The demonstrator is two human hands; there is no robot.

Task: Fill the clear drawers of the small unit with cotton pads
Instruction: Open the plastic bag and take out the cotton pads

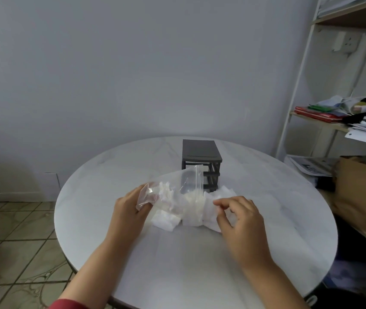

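A small dark grey drawer unit (201,152) stands on the round white table (133,264), its front partly hidden behind a clear plastic bag (182,186). My left hand (130,208) grips the bag's left end, and the bag holds some white cotton pads. More white cotton pads (166,221) lie in a loose pile on the table under and beside the bag. My right hand (238,217) rests on the right side of the pile, fingertips pinching pads there. The drawers are hard to make out behind the bag.
A white-framed shelf (298,90) with papers, red folders and clutter stands at the right. A brown paper bag (360,190) sits beside the table's right edge. Tiled floor shows at the lower left, a plain wall behind.
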